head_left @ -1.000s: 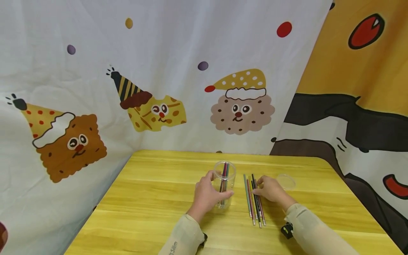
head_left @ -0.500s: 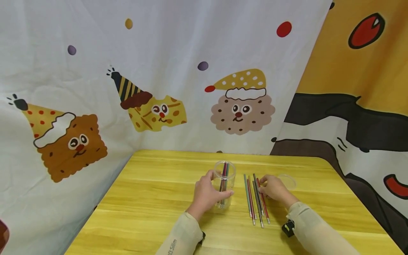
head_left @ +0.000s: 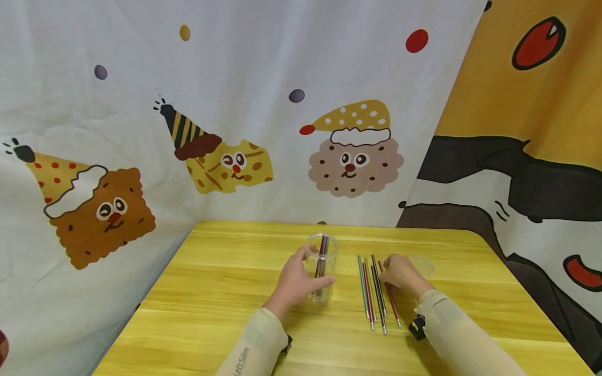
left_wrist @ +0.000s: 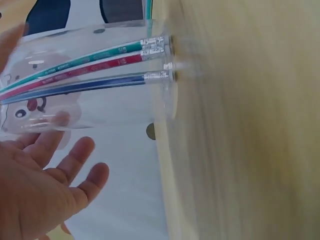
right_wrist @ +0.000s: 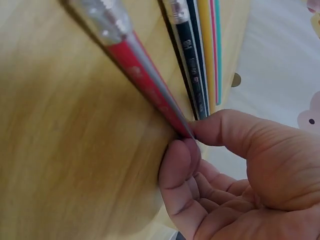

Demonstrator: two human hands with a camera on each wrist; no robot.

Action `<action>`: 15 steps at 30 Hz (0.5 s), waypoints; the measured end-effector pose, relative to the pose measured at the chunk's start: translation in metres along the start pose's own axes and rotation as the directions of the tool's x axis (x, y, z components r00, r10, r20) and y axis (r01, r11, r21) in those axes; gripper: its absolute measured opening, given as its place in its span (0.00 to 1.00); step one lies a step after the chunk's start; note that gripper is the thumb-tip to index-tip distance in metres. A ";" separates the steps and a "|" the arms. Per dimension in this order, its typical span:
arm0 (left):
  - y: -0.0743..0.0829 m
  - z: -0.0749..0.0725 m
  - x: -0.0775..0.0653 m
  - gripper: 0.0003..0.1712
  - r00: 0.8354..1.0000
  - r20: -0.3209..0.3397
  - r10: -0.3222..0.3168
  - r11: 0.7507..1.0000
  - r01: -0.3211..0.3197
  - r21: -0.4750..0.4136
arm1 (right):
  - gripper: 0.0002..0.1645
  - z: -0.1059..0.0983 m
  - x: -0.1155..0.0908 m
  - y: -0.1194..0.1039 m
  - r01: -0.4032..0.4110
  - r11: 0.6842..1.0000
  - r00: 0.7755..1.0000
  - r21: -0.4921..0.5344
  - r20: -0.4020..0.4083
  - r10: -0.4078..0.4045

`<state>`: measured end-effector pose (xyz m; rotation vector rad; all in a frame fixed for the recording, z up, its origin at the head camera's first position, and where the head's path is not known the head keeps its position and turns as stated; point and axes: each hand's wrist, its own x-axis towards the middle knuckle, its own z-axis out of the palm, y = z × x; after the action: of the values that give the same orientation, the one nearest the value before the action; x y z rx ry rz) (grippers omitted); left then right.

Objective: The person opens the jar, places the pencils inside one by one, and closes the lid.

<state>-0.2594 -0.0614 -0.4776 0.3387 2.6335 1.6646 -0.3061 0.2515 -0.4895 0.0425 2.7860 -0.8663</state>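
Note:
My left hand (head_left: 295,282) holds a clear plastic jar (head_left: 331,263), its thumb in front and fingers behind. Inside, several pencils (left_wrist: 100,59) in green, red and dark blue lean with their metal ferrule ends at the bottom. My right hand (head_left: 402,273) pinches a red pencil (right_wrist: 150,87) between thumb and index finger, near the end away from the ferrule. In the head view that red pencil slants apart from a loose row of other pencils (head_left: 367,295), coloured teal, red, yellow and black. The black pencils (right_wrist: 189,55) lie closest to the pinched one.
A round clear lid (head_left: 425,267) lies on the wooden table (head_left: 226,303) behind the right hand. Behind the table's far edge hangs a printed cloth (head_left: 263,78) with cartoon figures.
The red pencil has slid right with my right hand, away from the black ones. My left hand and the jar have shifted slightly left.

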 end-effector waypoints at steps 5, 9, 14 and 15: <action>0.007 -0.003 0.001 0.55 0.999 -0.017 0.046 0.997 -0.047 -0.063 | 0.09 0.000 0.000 0.002 0.004 1.000 1.000 0.025 0.012 -0.004; 0.013 -0.001 0.003 0.55 0.997 -0.039 0.060 0.995 -0.063 -0.083 | 0.21 -0.007 -0.005 0.004 0.010 0.996 1.000 0.088 0.013 -0.011; 0.015 0.002 0.003 0.51 0.995 -0.074 0.065 0.992 -0.072 -0.104 | 0.14 -0.032 -0.018 -0.013 0.110 0.978 0.994 0.179 -0.016 -0.109; 0.015 0.003 0.004 0.50 0.994 -0.081 0.067 0.992 -0.075 -0.105 | 0.17 -0.039 -0.023 -0.021 0.151 0.970 0.989 0.193 -0.036 -0.147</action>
<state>-0.2602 -0.0522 -0.4652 0.3772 2.6002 1.8705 -0.2938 0.2572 -0.4417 -0.1279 2.7415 -1.1800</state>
